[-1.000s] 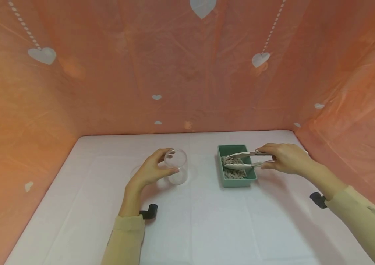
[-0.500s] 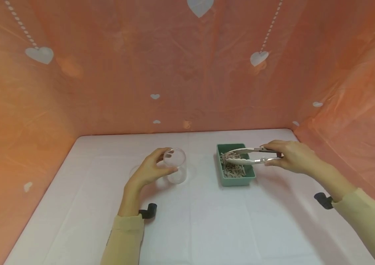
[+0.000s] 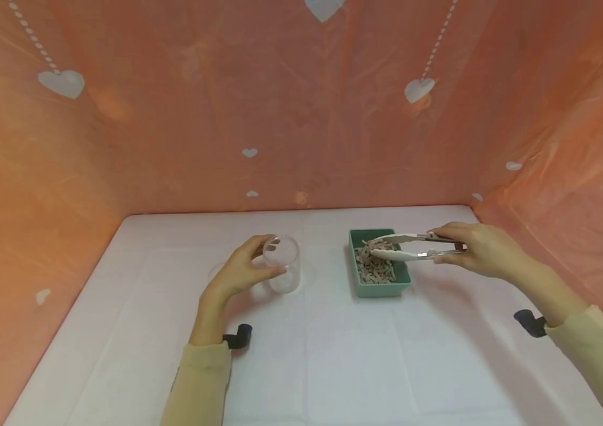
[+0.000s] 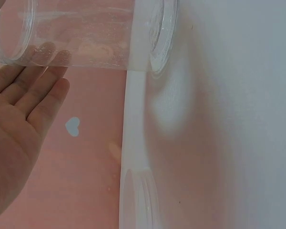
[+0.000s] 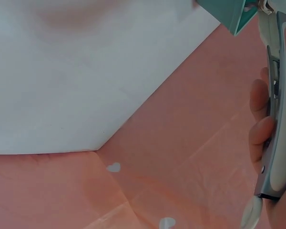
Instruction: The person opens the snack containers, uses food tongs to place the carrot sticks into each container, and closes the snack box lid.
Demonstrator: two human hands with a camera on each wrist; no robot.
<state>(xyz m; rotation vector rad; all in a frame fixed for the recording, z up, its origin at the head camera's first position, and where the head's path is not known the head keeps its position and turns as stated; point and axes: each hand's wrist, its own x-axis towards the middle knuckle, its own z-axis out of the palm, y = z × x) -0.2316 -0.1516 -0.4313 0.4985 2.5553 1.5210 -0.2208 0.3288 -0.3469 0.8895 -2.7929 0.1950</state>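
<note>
Silver tongs [image 3: 413, 238], right of centre in the frame, have their tips among grey-brown strips [image 3: 376, 273] in a green box [image 3: 383, 291]. At right, the right hand [image 3: 487, 251] has its fingers wrapped around the tongs. Near the centre, the left hand [image 3: 239, 275] grasps a clear jar [image 3: 292, 279] between thumb and fingers. Orange, heart-printed sheeting [image 3: 184, 130] fills the top.

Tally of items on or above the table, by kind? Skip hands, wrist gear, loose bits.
Containers: 2 (clear cylindrical plastic jar, green rectangular tray)
Tools: 1 (silver metal tongs with whitish tips)
Lid-like pieces: 1 (clear round ridged disc, partly hidden behind the left hand in the head view)
Total: 4
</note>
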